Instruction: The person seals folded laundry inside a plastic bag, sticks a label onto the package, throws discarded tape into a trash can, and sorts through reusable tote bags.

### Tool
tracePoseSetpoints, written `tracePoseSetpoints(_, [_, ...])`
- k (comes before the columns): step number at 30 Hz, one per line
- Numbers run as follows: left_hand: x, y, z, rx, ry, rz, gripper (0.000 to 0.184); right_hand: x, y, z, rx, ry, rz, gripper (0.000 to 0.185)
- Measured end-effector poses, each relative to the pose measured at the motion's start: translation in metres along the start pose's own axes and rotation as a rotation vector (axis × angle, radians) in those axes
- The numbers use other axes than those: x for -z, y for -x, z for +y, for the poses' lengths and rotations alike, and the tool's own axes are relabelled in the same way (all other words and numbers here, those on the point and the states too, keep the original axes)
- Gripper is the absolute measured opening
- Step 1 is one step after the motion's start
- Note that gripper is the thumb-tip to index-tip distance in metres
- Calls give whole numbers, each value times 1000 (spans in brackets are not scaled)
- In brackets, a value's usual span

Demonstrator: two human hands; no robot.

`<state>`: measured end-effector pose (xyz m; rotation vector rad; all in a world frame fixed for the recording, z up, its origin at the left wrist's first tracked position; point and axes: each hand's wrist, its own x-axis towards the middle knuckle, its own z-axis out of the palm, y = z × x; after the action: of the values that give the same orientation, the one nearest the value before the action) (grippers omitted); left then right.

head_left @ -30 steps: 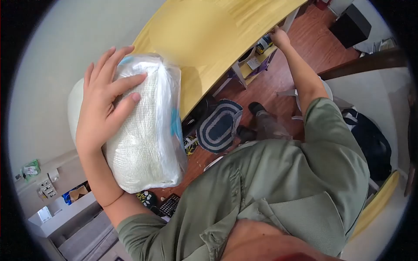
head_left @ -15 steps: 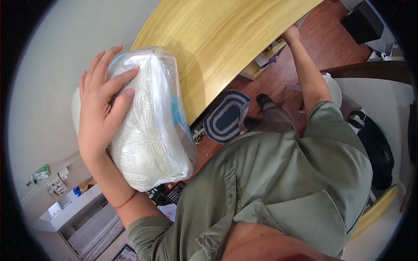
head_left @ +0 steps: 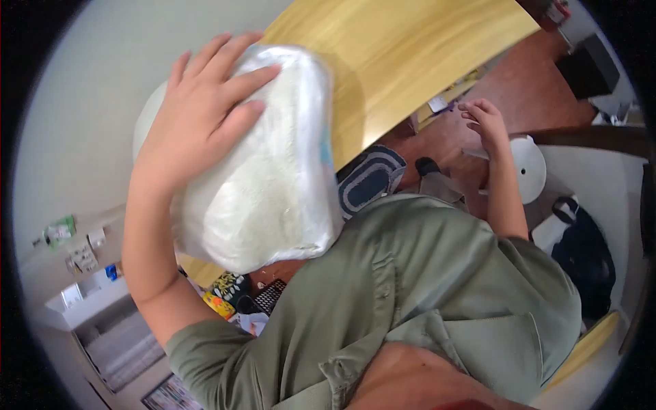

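Observation:
A bulky white bundle in clear plastic, with light blue marks on its wrapping, shows at the left, overlapping the yellow wooden table. My left hand holds it, spread over its upper side with the thumb and fingertips pressed on the plastic. The bundle's underside is hidden. At the right, beyond the table's edge, my right hand is in the air over the reddish floor, its fingers bent and apart with nothing visible in them.
A white stool stands beside my right forearm, with a dark bag behind it. Below the table's edge are a striped oval mat and a shelf holding items. A black box stands at the upper right.
My right hand has come away from under the table's edge, and its fingers now show apart. My left hand and the bundle have shifted up and right in view.

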<state>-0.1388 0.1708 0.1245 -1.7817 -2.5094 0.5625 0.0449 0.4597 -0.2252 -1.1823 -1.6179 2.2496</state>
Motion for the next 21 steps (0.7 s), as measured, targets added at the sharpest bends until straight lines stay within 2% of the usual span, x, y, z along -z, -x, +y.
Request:
tracePoseSetpoints(1, [0,0,-6,-78,-1,-6,39,-13,30,-29,95,-25,-65,10])
tracePoseSetpoints(3, [3,-4,-6,-97,-23,17,39,-41,79,-79,384,-42,-220,11])
tracePoseSetpoints(5, [8,-8,-1,-144,-38,50,38,-57,96,-109,578,-72,-386,12])
tracePoseSetpoints(6, [12,-10,1,-84,-23,-24,38,-72,106,-127,593,-64,-387,12])
tracePoseSetpoints(8, [8,-8,-5,-30,-13,-81,39,-104,124,-157,795,-184,-469,12])
tracePoseSetpoints(9, [-4,-5,-10,-90,-3,19,37,-114,123,-162,813,-177,-464,12])
tracePoseSetpoints(11, [-16,-1,-15,-154,0,138,37,-132,117,-176,678,-360,-720,9])
tracePoseSetpoints(13, [-18,-3,-16,-170,1,164,37,-153,114,-179,682,-361,-701,8])
tracePoseSetpoints(15, [-21,-4,-16,-159,16,185,36,-169,112,-182,475,-461,-726,8])
tracePoseSetpoints(16, [-23,-4,-15,-152,41,184,36,-175,107,-181,472,-478,-793,8])
tracePoseSetpoints(17, [-25,-4,-16,-148,38,193,36,-183,109,-183,479,-472,-797,8])
tracePoseSetpoints(19, [-28,-4,-16,-137,89,220,35,-196,113,-186,399,-450,-633,8])
tracePoseSetpoints(21, [-28,-3,-15,-127,101,231,35,-200,113,-189,365,-447,-634,8])
